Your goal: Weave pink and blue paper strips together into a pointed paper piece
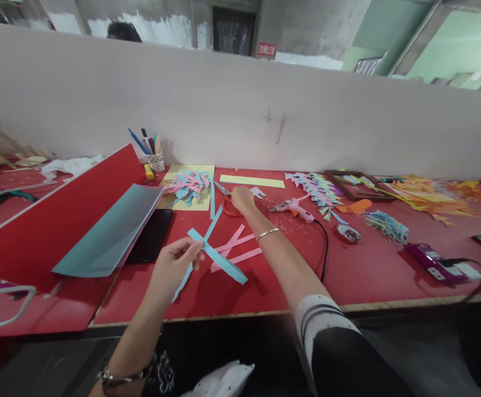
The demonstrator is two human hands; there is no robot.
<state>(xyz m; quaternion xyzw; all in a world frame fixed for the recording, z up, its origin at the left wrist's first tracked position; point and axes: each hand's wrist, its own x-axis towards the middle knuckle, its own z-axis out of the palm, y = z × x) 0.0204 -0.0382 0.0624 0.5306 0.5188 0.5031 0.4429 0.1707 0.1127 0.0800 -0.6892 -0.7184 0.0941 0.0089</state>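
My left hand [181,257] pinches a light blue paper strip [224,263] between thumb and fingers, in front of me above the red table. Other blue strips [213,223] run behind and below it. Farther forward, my right hand [242,198] is closed over the scissors [222,189] at their orange handles, the blades pointing away to the left; its fingertips are partly hidden. Pink paper strips [234,248] lie crossed on the table between my hands. A pile of pink and blue cut paper [188,184] rests on a yellow sheet [199,206] behind my left hand.
A pink glue gun [296,209] with a black cord lies right of my right hand. Fringed paper [317,187], a frame [360,190] and a purple power strip [434,263] are farther right. Red board [75,220], blue sheets [112,231] and a pen cup [156,161] stand left.
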